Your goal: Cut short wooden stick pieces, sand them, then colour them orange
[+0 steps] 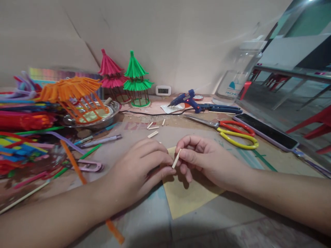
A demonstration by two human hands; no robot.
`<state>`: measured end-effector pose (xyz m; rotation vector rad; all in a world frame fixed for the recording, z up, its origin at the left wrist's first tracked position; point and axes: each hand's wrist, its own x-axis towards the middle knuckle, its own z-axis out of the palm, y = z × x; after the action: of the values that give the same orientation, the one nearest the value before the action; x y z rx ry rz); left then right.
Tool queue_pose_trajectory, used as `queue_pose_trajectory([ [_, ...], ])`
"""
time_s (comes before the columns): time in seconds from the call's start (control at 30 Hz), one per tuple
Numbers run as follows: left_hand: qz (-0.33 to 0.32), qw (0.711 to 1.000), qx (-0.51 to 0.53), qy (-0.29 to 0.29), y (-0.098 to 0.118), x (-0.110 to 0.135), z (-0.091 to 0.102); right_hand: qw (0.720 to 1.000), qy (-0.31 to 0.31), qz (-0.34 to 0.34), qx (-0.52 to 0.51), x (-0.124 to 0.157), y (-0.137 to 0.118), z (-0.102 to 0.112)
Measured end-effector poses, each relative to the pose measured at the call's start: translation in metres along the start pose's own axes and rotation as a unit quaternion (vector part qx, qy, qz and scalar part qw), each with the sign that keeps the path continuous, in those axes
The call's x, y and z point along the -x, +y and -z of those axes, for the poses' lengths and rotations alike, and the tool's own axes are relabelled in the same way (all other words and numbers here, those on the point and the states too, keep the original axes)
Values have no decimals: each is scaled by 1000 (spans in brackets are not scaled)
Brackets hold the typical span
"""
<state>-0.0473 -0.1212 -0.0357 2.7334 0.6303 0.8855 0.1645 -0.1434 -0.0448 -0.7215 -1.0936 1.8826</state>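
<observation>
A short wooden stick (176,159) is pinched between both hands. Its lower end lies at the fingertips of my left hand (146,163), which is closed on it. My right hand (199,156) grips the upper end between thumb and forefinger, its other fingers curled below. Beneath the hands lies a yellowish paper square (181,199), partly covered by my right hand. Several more cut stick pieces (153,134) are scattered just beyond my left hand.
Bundles of pipe cleaners (23,119) crowd the left. An orange pavilion model (72,91) rests in a metal bowl (113,112); a green one (138,81) stands behind. A glue gun (184,100), scissors (224,129), phone (266,131) and plastic bottle (230,86) lie or stand right.
</observation>
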Motion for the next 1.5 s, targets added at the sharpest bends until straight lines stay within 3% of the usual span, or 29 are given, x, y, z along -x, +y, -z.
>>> queue_pose_trajectory([
  [0.57,-21,1000,7,-14,5,-1,2,997,34,-20,65,4,-5,-11],
  [0.83,-31,999,24,-26,4,0,2,998,3,-1,67,5,-6,-12],
  [1.2,-51,998,6,-35,4,-2,0,988,24,33,149,10,-8,-14],
  [1.5,-43,997,17,-58,6,-2,1,983,36,18,179,9,-9,-18],
])
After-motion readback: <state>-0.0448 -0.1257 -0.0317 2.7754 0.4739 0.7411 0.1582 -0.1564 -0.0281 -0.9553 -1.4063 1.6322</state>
